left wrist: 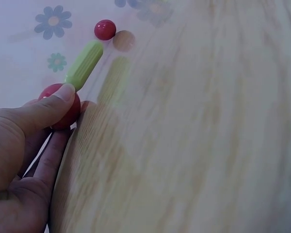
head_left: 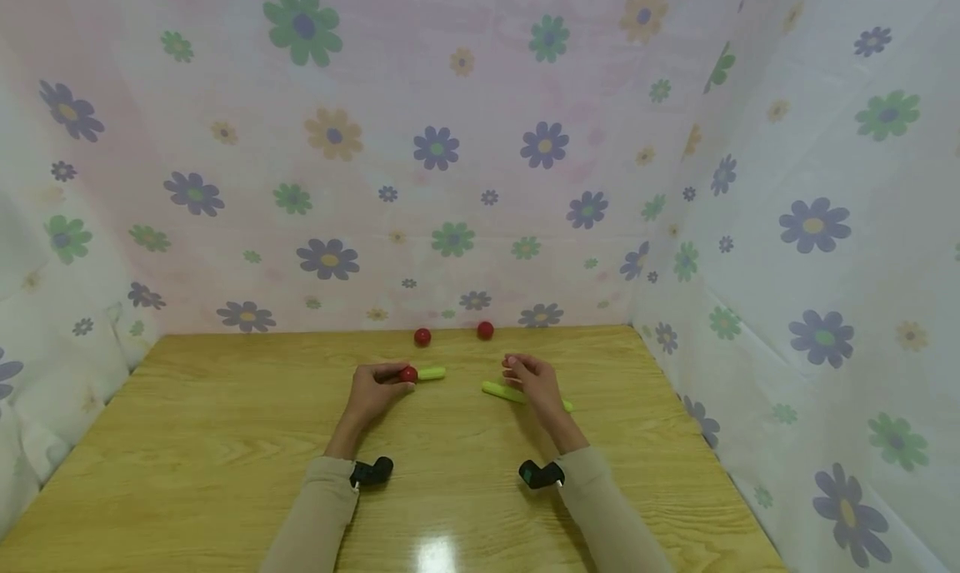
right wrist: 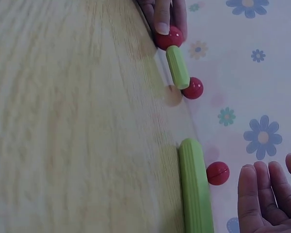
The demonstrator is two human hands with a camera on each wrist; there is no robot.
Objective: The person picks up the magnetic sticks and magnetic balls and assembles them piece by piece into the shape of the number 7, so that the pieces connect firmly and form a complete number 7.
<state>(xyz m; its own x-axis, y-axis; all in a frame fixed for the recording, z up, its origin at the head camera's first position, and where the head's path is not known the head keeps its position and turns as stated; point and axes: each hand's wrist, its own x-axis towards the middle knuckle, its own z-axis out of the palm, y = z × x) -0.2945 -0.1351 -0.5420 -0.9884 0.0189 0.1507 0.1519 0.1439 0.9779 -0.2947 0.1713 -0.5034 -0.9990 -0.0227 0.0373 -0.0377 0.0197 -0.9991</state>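
My left hand (head_left: 372, 392) pinches a red ball (head_left: 408, 375) between thumb and fingers. A short, ridged light-green stick (head_left: 432, 374) extends from that ball to the right, its end right at the ball. On the other side, my right hand (head_left: 538, 386) hovers above a longer light-green ridged stick (head_left: 501, 391), part of which it hides in the head view. Nothing lies between the parted thumb and fingers (right wrist: 250, 194) of that hand in the right wrist view. Two more red balls, one left (head_left: 422, 337) and one right (head_left: 485, 331), rest farther back.
The wooden table (head_left: 225, 423) meets a flower-patterned cloth (head_left: 390, 248) along its far edge, just behind the loose balls. Similar cloth hangs on the left and right sides. Each wrist carries a small black device, left (head_left: 372, 471) and right (head_left: 542, 475).
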